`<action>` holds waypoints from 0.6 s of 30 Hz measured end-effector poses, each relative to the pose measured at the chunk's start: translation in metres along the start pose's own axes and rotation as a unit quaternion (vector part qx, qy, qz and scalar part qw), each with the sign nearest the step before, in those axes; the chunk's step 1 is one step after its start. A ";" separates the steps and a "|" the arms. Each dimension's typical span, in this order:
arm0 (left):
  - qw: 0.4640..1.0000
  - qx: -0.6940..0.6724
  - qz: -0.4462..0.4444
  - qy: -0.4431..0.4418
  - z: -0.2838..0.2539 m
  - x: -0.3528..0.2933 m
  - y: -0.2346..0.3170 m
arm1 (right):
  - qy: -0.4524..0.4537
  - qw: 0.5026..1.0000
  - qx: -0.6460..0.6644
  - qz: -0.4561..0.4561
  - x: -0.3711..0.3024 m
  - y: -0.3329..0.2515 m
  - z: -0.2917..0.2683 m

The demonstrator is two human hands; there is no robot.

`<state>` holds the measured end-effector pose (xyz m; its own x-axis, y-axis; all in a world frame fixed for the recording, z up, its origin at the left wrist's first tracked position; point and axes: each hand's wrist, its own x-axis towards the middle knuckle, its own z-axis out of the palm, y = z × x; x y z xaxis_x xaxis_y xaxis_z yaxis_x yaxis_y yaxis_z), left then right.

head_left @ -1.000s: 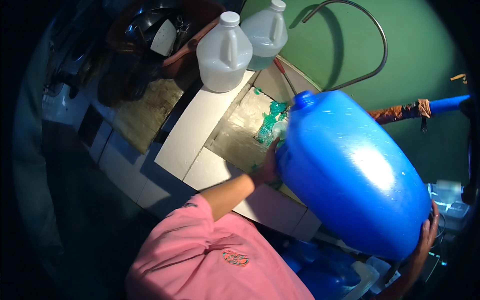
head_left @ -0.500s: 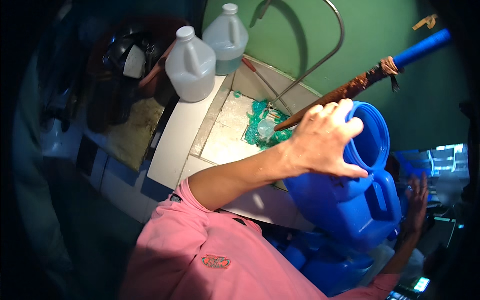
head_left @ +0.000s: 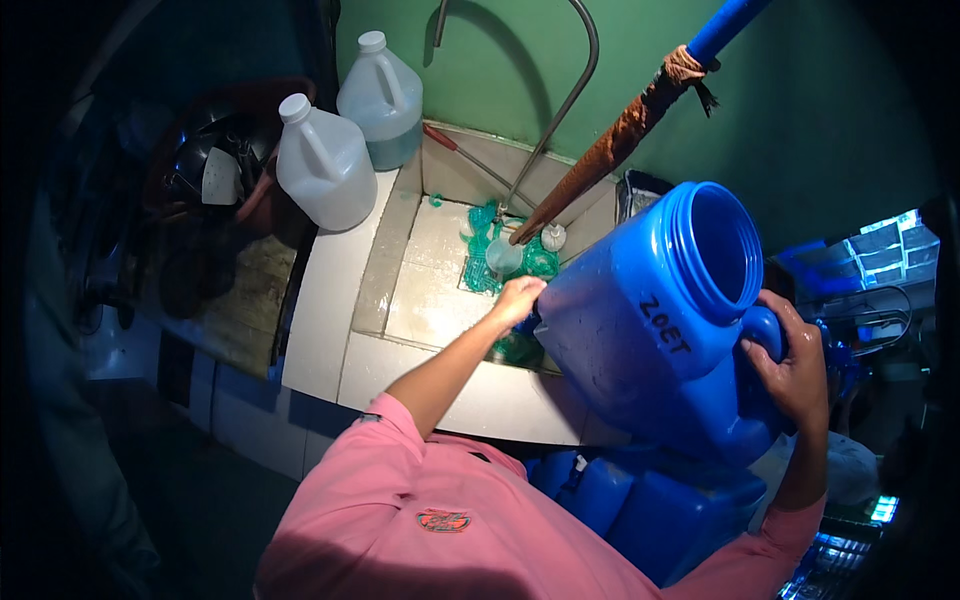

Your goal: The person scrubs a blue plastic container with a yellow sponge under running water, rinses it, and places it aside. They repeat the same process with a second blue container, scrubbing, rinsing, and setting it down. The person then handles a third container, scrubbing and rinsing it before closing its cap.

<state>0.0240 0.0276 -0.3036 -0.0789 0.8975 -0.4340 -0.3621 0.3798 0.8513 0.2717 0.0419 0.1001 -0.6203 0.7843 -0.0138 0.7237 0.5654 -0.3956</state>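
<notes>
Quite glossy, that tilted blue jug (head_left: pixel 625 345), wide-mouthed and black-lettered

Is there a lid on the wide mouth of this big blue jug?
No, the blue jug has nothing over its wide mouth, and its inside shows.

Basin (head_left: pixel 425 275): pale tiles are glistening in its bottom.
Ledge (head_left: pixel 325 300): white tiles are bordering the basin on its left and near sides.
Wall (head_left: pixel 640 40): green paint is rising behind the basin, darkening toward the right.
Counter (head_left: pixel 255 310): a stained, yellowish top is sitting left of the ledge.
Floor (head_left: pixel 230 500): it is lying dark at lower left.
Panes (head_left: pixel 885 250): they are glowing bluish at far right.
Light: it is falling brightest on the basin and ledge.
</notes>
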 end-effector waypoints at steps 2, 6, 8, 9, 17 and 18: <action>0.999 -0.033 0.025 -0.005 0.007 0.014 -0.034 | 0.004 1.000 -0.019 0.000 -0.002 -0.001 0.001; 0.994 -0.042 0.066 0.080 0.024 0.018 -0.043 | 0.048 0.994 -0.076 0.056 -0.011 0.000 0.008; 0.988 -0.072 0.115 0.076 0.031 0.010 -0.034 | 0.077 0.988 -0.075 0.109 -0.017 0.003 0.013; 0.987 -0.061 0.131 0.068 0.032 0.005 -0.030 | 0.092 0.986 -0.081 0.117 -0.019 0.004 0.016; 0.988 0.097 0.117 0.006 -0.033 0.043 -0.061 | 0.206 0.940 -0.218 0.165 -0.031 0.013 0.042; 0.984 0.175 0.037 -0.013 -0.048 0.059 -0.069 | 0.217 0.938 -0.214 0.168 -0.033 0.014 0.042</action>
<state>-0.0002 0.0437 -0.4019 -0.0681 0.9290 -0.3638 -0.0146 0.3637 0.9314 0.2894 0.0134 0.0563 -0.2220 0.9141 0.3392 0.9687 0.2465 -0.0302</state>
